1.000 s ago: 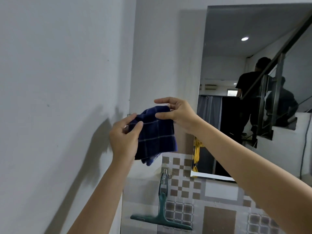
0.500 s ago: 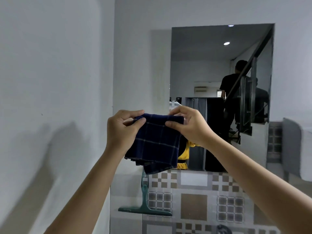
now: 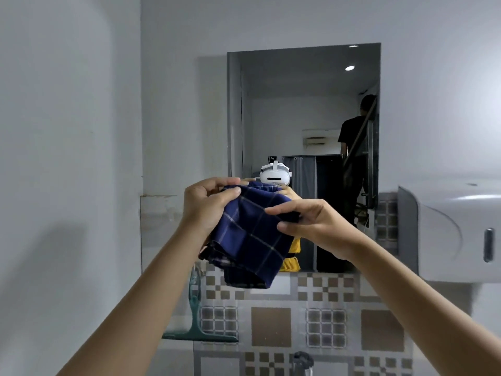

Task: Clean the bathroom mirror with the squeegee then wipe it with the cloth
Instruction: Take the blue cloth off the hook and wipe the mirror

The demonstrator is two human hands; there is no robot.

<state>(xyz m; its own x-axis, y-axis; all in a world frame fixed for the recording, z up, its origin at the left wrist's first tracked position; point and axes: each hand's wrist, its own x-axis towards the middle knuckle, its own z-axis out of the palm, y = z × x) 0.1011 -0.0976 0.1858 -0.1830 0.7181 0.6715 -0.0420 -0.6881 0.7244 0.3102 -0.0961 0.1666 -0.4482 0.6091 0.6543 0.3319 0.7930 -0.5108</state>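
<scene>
A dark blue checked cloth [image 3: 249, 240] hangs folded in front of the lower left of the wall mirror [image 3: 303, 104]. My left hand [image 3: 207, 206] grips its upper left corner with thumb and curled fingers. My right hand [image 3: 311, 226] pinches the cloth's right edge between thumb and fingers. The green squeegee [image 3: 196, 318] hangs on the tiled wall below the mirror, its blade at the bottom, partly behind my left forearm. The cloth covers part of the mirror's lower left edge.
A white wall dispenser [image 3: 455, 229] juts out at the right beside the mirror. A plain white wall [image 3: 67, 158] stands close on the left. Patterned tiles [image 3: 271, 324] run below the mirror, and a dark tap top [image 3: 302, 358] shows at the bottom.
The view has swung right, so the mirror now sits centred. My right hand has slid down the cloth's right edge, and the cloth now hangs more bunched between both hands.
</scene>
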